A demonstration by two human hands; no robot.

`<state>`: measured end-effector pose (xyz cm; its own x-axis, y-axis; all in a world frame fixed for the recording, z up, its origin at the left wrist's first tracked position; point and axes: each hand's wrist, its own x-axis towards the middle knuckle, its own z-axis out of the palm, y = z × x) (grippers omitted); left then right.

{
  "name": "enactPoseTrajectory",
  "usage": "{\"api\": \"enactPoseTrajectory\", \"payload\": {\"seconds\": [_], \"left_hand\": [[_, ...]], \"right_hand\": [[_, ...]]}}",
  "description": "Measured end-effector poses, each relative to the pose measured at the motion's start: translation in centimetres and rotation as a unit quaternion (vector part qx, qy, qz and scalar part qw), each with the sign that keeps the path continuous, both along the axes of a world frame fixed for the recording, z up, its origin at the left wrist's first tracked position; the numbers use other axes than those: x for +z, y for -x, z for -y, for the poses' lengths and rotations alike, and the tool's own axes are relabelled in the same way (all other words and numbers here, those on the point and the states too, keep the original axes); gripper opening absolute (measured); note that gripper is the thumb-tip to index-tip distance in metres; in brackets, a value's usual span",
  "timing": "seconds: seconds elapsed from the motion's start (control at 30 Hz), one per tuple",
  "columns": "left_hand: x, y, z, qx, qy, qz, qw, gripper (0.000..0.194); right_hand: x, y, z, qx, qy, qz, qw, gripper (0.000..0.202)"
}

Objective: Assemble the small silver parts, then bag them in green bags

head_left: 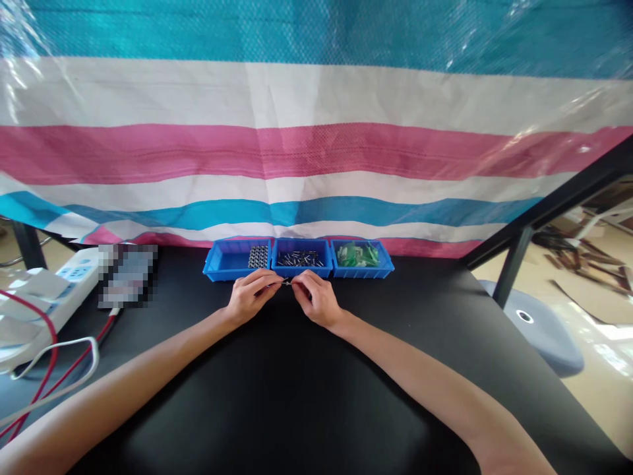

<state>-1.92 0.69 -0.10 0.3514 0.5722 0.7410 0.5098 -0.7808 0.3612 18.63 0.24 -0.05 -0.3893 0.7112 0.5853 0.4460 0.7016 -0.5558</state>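
My left hand (pixel 251 295) and my right hand (pixel 317 298) meet over the black table, just in front of three blue bins. Between their fingertips is a small metal piece (pixel 287 282), pinched from both sides; its exact shape is too small to tell. Round metal parts stand in rows in the left bin (pixel 227 265). Dark and silvery pin-like pieces (pixel 299 258) lie loose in the middle bin (pixel 302 271). The right bin (pixel 363 272) has green and clear pieces (pixel 357 254) in it.
A white power strip (pixel 74 274) with plugs, red and white cables (pixel 91 349) and a blurred-out device (pixel 129 276) are at the left of the table (pixel 277 396). Striped sheeting (pixel 306 152) hangs behind the bins. A grey stool (pixel 544 336) stands beyond the right edge.
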Motion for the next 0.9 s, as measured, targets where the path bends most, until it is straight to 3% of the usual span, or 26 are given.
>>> {"api": "enactPoseTrajectory", "payload": {"seconds": [0.13, 0.33, 0.63, 0.9], "left_hand": [[0.1, 0.0, 0.3, -0.007, 0.006, 0.007, 1.000, 0.017], [0.5, 0.2, 0.7, 0.002, 0.092, 0.003, 0.996, 0.020], [0.3, 0.3, 0.1, -0.013, 0.038, -0.045, 0.998, 0.027], [-0.7, 0.2, -0.2, 0.014, 0.007, 0.004, 1.000, 0.016]], "right_hand": [[-0.5, 0.2, -0.3, -0.002, -0.008, 0.046, 0.999, 0.019], [-0.4, 0.1, -0.2, -0.015, -0.001, 0.021, 1.000, 0.019], [0.0, -0.1, 0.0, -0.027, 0.001, -0.011, 1.000, 0.017], [-0.2, 0.0, 0.1, 0.048, -0.027, 0.071, 0.996, 0.017]]}}
